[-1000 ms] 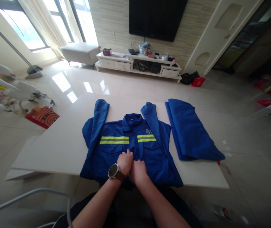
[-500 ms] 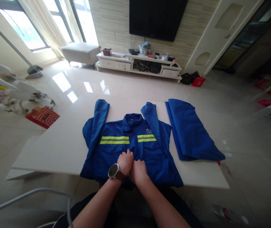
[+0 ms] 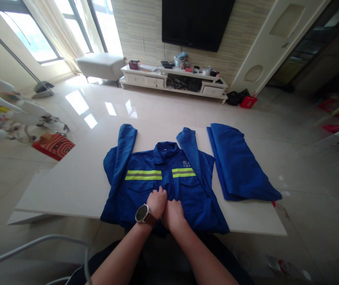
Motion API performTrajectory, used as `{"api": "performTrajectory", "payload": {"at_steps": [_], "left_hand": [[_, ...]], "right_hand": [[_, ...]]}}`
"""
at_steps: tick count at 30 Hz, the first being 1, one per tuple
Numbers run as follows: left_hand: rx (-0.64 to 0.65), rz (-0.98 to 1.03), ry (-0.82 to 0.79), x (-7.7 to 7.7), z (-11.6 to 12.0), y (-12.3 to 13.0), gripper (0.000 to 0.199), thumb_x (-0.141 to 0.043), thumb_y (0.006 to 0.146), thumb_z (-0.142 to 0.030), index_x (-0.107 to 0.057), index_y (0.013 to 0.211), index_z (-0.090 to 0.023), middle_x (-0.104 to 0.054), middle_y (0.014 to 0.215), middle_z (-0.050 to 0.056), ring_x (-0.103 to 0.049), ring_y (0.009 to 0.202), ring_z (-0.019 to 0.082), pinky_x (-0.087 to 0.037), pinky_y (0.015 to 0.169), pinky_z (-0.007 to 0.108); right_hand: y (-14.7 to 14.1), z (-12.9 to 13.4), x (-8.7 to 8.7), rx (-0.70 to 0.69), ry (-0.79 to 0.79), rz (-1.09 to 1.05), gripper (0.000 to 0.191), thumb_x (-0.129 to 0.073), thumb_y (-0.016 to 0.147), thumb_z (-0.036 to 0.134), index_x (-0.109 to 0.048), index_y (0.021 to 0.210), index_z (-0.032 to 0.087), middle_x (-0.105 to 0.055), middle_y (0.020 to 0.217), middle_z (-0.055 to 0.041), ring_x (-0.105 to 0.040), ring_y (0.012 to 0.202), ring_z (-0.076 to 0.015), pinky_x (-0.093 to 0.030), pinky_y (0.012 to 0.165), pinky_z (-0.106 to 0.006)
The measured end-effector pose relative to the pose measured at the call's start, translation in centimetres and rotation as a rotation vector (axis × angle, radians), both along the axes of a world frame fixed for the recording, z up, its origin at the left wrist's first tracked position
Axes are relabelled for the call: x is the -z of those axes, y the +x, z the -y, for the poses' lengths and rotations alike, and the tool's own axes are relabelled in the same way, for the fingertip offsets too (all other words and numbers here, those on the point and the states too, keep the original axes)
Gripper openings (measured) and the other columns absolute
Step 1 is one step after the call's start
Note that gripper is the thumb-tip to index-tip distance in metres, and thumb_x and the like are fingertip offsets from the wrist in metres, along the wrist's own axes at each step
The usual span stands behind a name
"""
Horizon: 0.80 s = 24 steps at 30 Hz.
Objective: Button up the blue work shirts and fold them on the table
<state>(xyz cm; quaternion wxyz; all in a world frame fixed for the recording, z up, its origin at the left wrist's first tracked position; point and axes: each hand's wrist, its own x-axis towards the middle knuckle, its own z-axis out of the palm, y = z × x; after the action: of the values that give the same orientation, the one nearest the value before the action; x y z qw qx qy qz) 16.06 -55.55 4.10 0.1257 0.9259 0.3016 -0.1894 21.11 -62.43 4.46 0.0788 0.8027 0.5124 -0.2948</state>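
Note:
A blue work jacket (image 3: 139, 198) with yellow-green reflective strips lies spread on the white table (image 3: 68, 190), collar away from me, both sleeves folded up over its front. My left hand (image 3: 157, 201), with a watch (image 3: 142, 213) on its wrist, rests on the jacket's lower middle, fingers curled. Right beside it, touching, my right hand (image 3: 173, 213) is closed, knuckles up. Whatever cloth is inside either hand is hidden. To the right of the jacket lies a folded blue garment (image 3: 240, 166).
A red box (image 3: 55, 146) and a machine with white thread cones (image 3: 33, 109) stand at the left. A white cable (image 3: 39, 242) curves at the lower left. Beyond the table are a low TV cabinet (image 3: 145, 81) and a bench (image 3: 100, 65).

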Motion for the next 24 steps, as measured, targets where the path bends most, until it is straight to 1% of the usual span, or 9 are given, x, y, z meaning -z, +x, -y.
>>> {"api": "performTrajectory", "payload": {"at_steps": [4, 7, 10, 12, 15, 17, 21, 24], "left_hand": [[0.000, -0.013, 0.004, 0.2, 0.0, 0.0, 0.040, -0.036, 0.098, -0.004, -0.065, 0.126, -0.009, -0.051, 0.150, 0.026, -0.069, 0.113, 0.031, -0.058, 0.089, 0.041], [-0.014, 0.025, -0.049, 0.6, -0.5, -0.3, 0.037, -0.038, 0.098, -0.006, -0.066, 0.123, -0.009, -0.054, 0.147, 0.024, -0.068, 0.113, 0.031, -0.057, 0.091, 0.041], [-0.019, 0.081, -0.115, 1.3, -1.7, -0.6, 0.029, -0.047, 0.096, -0.010, -0.068, 0.115, -0.011, -0.063, 0.135, 0.019, -0.067, 0.115, 0.030, -0.054, 0.097, 0.040], [-0.035, 0.099, -0.128, 1.8, -2.5, -0.6, 0.025, -0.050, 0.094, -0.011, -0.069, 0.111, -0.013, -0.067, 0.125, 0.016, -0.067, 0.115, 0.028, -0.052, 0.100, 0.038], [-0.096, 0.118, -0.150, 2.6, -3.4, 0.0, 0.026, -0.044, 0.098, -0.013, -0.068, 0.105, -0.013, -0.070, 0.115, 0.016, -0.069, 0.109, 0.026, -0.051, 0.097, 0.036], [-0.149, 0.131, -0.169, 3.0, -3.6, 0.5, 0.028, -0.040, 0.101, -0.018, -0.067, 0.106, -0.012, -0.070, 0.114, 0.018, -0.069, 0.107, 0.027, -0.052, 0.094, 0.036], [-0.269, 0.170, -0.206, 3.5, -3.7, 1.3, 0.026, -0.051, 0.099, -0.028, -0.063, 0.112, -0.010, -0.069, 0.118, 0.021, -0.069, 0.109, 0.029, -0.052, 0.089, 0.035], [-0.361, 0.210, -0.236, 3.7, -4.1, 1.8, 0.027, -0.057, 0.096, -0.034, -0.061, 0.111, -0.012, -0.071, 0.114, 0.018, -0.070, 0.105, 0.026, -0.051, 0.083, 0.030]], "right_hand": [[0.0, 0.1, 0.3, 0.005, 0.005, 0.007, 0.038, -0.056, 0.093, 0.016, -0.069, 0.128, 0.012, -0.073, 0.117, -0.0220, -0.068, 0.115, -0.0356, -0.050, 0.096, -0.046], [-0.1, 0.1, 0.3, 0.007, 0.015, 0.016, 0.036, -0.054, 0.095, 0.017, -0.070, 0.127, 0.012, -0.073, 0.118, -0.0221, -0.068, 0.115, -0.0355, -0.050, 0.097, -0.046], [-0.2, 0.1, 0.1, 0.011, 0.017, 0.026, 0.035, -0.059, 0.093, 0.020, -0.070, 0.125, 0.011, -0.073, 0.119, -0.0221, -0.068, 0.116, -0.0352, -0.051, 0.098, -0.046], [-0.4, -0.1, 0.0, 0.001, 0.002, 0.019, 0.034, -0.062, 0.092, 0.021, -0.071, 0.123, 0.011, -0.073, 0.119, -0.0204, -0.068, 0.115, -0.0346, -0.051, 0.099, -0.046], [-0.6, -0.2, -0.2, -0.027, -0.021, -0.004, 0.030, -0.062, 0.092, 0.022, -0.074, 0.118, 0.013, -0.074, 0.119, -0.0178, -0.069, 0.114, -0.0337, -0.052, 0.100, -0.046], [-0.6, -0.1, -0.4, -0.039, -0.030, -0.017, 0.029, -0.063, 0.092, 0.025, -0.075, 0.116, 0.013, -0.074, 0.118, -0.0172, -0.070, 0.113, -0.0333, -0.053, 0.098, -0.044], [-0.2, 0.4, -1.0, -0.045, -0.029, -0.055, 0.037, -0.063, 0.093, 0.032, -0.071, 0.121, 0.010, -0.074, 0.117, -0.0192, -0.071, 0.111, -0.0341, -0.056, 0.094, -0.042], [0.5, 1.1, -1.1, -0.049, -0.031, -0.117, 0.047, -0.062, 0.092, 0.039, -0.067, 0.129, 0.010, -0.072, 0.121, -0.0212, -0.070, 0.114, -0.0351, -0.056, 0.094, -0.042]]}}
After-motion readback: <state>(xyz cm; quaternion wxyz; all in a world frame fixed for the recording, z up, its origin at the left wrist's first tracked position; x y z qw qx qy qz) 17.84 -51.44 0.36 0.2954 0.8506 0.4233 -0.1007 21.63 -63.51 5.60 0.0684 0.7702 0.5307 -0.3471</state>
